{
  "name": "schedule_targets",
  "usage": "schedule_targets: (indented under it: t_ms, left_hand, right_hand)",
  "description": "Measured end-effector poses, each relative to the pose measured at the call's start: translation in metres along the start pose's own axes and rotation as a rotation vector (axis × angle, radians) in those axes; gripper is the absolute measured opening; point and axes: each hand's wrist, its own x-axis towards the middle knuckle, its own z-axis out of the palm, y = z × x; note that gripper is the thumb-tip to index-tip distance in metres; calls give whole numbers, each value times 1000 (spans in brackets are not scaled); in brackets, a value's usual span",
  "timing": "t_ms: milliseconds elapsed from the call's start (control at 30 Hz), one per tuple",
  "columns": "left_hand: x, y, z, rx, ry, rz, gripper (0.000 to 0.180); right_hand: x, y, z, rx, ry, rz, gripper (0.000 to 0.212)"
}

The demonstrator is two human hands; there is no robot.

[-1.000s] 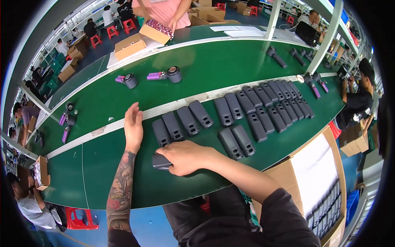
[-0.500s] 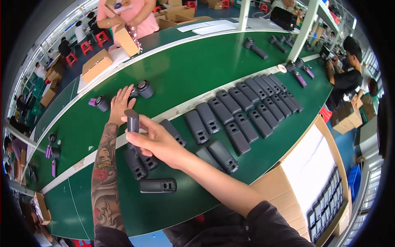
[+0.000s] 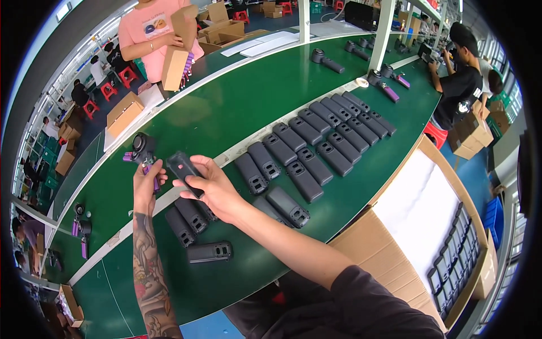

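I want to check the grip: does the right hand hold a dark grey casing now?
Yes, the right hand grips a dark grey casing raised above the green table.

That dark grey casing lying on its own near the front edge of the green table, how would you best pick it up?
Probably across its long sides at mid-length, coming from above. The lone casing lies flat and sideways, apart from the row of casings behind it, so both long edges look free for fingers.

Brown cardboard boxes (image 3: 125,112) beyond table
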Motion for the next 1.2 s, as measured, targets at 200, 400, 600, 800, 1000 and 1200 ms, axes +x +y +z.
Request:
schedule_targets:
  t_ms: [200,400,600,800,1000,1200]
  left_hand:
    - [-49,19,2,-497,69,113,37]
    - [-67,31,20,-754,14,67,32]
    - [-77,33,45,-664,12,122,31]
    - [-81,26,54,-794,-88,134,44]
    - [-93,30,70,-787,-98,98,47]
    - [-97,37,73,-734,-100,132,47]
  right_hand:
    - [8,1,0,-57,5,11,42]
    - [5,-11,-4,5,16,105,49]
    - [1,-13,-5,-558,63,-104,51]
    - [0,2,-2,-1298,36,-520,47]
    - [-5,3,5,-1493,2,-692,53]
    - [-6,3,5,-1620,9,-785,61]
